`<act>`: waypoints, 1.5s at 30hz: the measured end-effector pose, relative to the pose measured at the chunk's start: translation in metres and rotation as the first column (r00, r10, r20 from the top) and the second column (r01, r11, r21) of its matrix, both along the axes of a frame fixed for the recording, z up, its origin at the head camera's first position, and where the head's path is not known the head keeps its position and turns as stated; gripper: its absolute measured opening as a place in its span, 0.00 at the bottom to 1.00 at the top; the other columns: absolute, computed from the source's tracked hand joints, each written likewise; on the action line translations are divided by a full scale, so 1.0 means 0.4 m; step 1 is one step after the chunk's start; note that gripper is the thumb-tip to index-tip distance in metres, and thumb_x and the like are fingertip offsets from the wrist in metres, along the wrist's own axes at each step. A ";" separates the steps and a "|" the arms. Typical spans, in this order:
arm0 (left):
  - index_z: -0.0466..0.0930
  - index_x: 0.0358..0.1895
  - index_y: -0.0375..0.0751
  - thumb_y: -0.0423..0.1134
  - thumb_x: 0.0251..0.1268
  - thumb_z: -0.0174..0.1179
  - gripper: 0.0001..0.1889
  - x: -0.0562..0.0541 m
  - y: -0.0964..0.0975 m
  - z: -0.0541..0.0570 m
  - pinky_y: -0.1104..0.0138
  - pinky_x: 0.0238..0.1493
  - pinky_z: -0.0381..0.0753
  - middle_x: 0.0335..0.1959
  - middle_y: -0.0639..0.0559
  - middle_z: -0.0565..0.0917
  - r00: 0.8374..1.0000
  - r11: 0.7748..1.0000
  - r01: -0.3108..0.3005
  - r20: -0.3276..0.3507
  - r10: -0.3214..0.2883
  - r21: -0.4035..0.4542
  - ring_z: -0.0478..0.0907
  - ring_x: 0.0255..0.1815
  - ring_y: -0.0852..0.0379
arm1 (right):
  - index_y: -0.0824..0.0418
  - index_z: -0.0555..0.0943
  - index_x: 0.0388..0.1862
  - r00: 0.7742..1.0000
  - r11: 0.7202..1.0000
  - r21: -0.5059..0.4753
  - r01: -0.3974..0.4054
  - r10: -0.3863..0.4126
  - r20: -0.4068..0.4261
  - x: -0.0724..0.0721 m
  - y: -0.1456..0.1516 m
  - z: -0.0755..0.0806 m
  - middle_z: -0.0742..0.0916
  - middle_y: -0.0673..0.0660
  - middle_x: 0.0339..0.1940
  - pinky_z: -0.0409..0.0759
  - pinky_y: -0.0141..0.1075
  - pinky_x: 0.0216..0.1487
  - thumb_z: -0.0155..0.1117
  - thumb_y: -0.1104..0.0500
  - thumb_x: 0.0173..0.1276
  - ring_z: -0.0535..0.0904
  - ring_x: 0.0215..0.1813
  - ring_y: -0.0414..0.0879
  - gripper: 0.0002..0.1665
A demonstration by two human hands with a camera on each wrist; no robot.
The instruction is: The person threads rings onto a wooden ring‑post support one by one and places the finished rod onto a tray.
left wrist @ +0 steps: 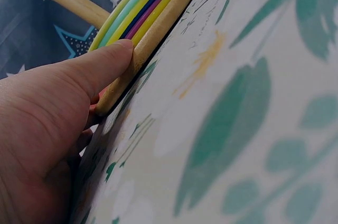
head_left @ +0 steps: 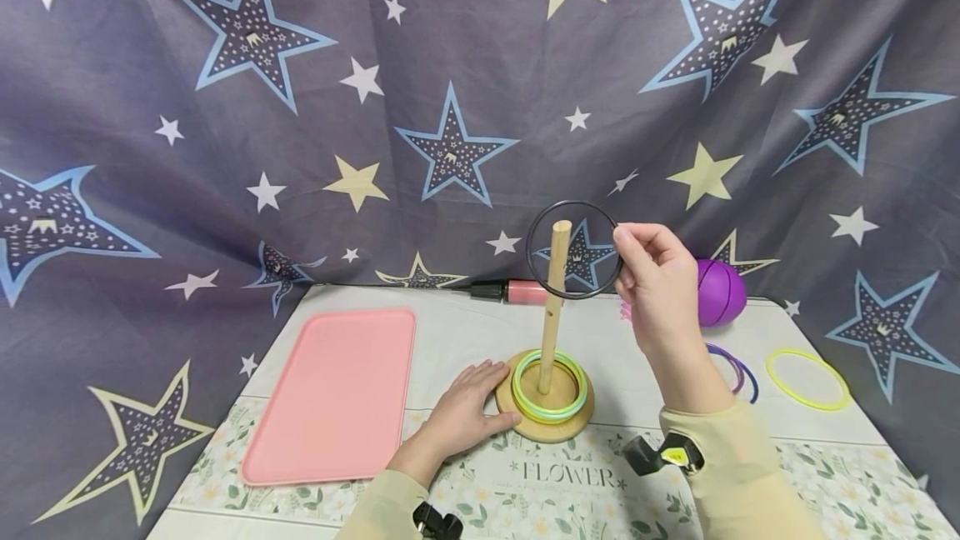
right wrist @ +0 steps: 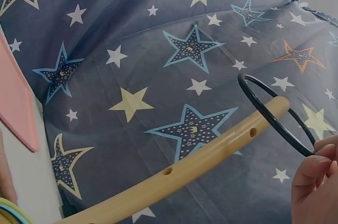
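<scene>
Holding one black ring (head_left: 574, 202) by its edge, the right grip (head_left: 663, 290) has its thumb and fingers pinched together on it. The ring is left of that grip, up by the top of one wooden peg (head_left: 551, 325). The left grip (head_left: 465, 411), thumb and fingers apart, touches one round base (head_left: 551, 434). I can count six stacked rings (left wrist: 134, 15) around the peg. Three loose rings (head_left: 817, 408), one purple ball (head_left: 723, 294) and one pink tray (head_left: 333, 398) are on the worktop (head_left: 465, 332).

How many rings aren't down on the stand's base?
4 visible: a black ring in the right hand, a yellow ring on the table's right, and a purple ring and blue ring partly hidden by that arm; more may hide.
</scene>
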State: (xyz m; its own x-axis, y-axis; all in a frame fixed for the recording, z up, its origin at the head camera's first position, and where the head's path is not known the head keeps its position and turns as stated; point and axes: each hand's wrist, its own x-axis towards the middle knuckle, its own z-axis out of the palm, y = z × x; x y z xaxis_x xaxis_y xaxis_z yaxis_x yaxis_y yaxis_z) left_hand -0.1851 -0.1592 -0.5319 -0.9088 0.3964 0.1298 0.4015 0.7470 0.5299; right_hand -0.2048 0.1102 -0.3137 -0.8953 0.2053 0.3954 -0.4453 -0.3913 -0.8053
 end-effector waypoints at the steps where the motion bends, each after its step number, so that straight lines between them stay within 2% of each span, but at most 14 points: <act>1: 0.70 0.85 0.40 0.61 0.74 0.71 0.45 0.000 0.000 0.000 0.51 0.91 0.51 0.84 0.45 0.72 1.000 1.000 -0.001 0.001 0.001 0.001 0.60 0.88 0.45 | 0.64 0.88 0.43 1.000 1.000 0.001 0.001 -0.001 0.006 -0.002 -0.002 -0.003 0.78 0.51 0.25 0.60 0.24 0.14 0.69 0.68 0.81 0.66 0.19 0.37 0.04; 7: 0.70 0.84 0.38 0.62 0.74 0.71 0.45 -0.002 -0.001 -0.002 0.49 0.90 0.53 0.83 0.43 0.72 1.000 1.000 0.005 -0.010 -0.005 0.012 0.61 0.88 0.43 | 0.58 0.88 0.40 0.999 1.000 0.011 -0.005 0.005 0.049 -0.010 -0.016 -0.020 0.79 0.50 0.25 0.60 0.24 0.14 0.67 0.70 0.81 0.66 0.19 0.37 0.10; 11: 0.71 0.83 0.38 0.63 0.74 0.71 0.45 -0.003 -0.001 -0.002 0.48 0.90 0.53 0.83 0.42 0.72 1.000 1.000 0.008 -0.016 -0.008 0.012 0.61 0.87 0.42 | 0.58 0.88 0.40 0.997 1.000 0.024 -0.003 0.001 0.074 -0.015 -0.020 -0.034 0.80 0.50 0.26 0.61 0.24 0.15 0.67 0.69 0.81 0.66 0.19 0.37 0.09; 17: 0.71 0.83 0.37 0.63 0.74 0.71 0.45 -0.002 -0.001 -0.005 0.48 0.90 0.53 0.83 0.42 0.73 1.000 1.000 0.010 -0.024 -0.010 0.006 0.61 0.87 0.42 | 0.63 0.87 0.44 0.994 0.999 0.053 0.001 -0.006 0.109 -0.020 -0.020 -0.064 0.81 0.50 0.27 0.61 0.24 0.16 0.69 0.67 0.81 0.67 0.20 0.37 0.03; 26: 0.71 0.84 0.38 0.63 0.73 0.71 0.45 0.000 0.001 -0.001 0.50 0.91 0.52 0.83 0.44 0.73 1.000 1.000 0.001 -0.008 -0.001 -0.014 0.61 0.88 0.44 | 0.62 0.86 0.43 0.984 0.997 0.075 -0.010 -0.003 0.178 -0.024 -0.018 -0.115 0.82 0.48 0.28 0.60 0.24 0.17 0.68 0.66 0.82 0.67 0.21 0.37 0.03; 34: 0.71 0.83 0.38 0.62 0.74 0.71 0.45 -0.002 0.003 0.002 0.50 0.90 0.53 0.83 0.43 0.73 1.000 1.000 0.000 -0.011 0.000 -0.010 0.61 0.87 0.43 | 0.57 0.87 0.40 0.973 0.998 0.061 -0.016 0.002 0.231 -0.031 -0.018 -0.169 0.82 0.48 0.28 0.59 0.25 0.17 0.67 0.67 0.82 0.66 0.20 0.37 0.08; 42: 0.71 0.83 0.38 0.63 0.74 0.71 0.45 -0.005 0.001 0.000 0.50 0.90 0.54 0.83 0.43 0.73 1.000 1.000 0.002 -0.015 -0.002 -0.017 0.62 0.87 0.44 | 0.56 0.85 0.40 0.957 0.997 0.076 -0.032 0.009 0.289 -0.024 -0.017 -0.211 0.81 0.47 0.29 0.59 0.24 0.17 0.66 0.66 0.83 0.65 0.20 0.36 0.09; 45: 0.71 0.83 0.38 0.64 0.74 0.70 0.45 -0.005 0.001 0.000 0.50 0.90 0.54 0.83 0.43 0.72 1.000 1.000 0.004 -0.018 -0.004 -0.023 0.62 0.87 0.44 | 0.59 0.85 0.42 0.950 0.995 0.086 -0.040 0.011 0.311 -0.020 -0.016 -0.229 0.81 0.47 0.28 0.58 0.24 0.18 0.67 0.67 0.83 0.65 0.20 0.36 0.06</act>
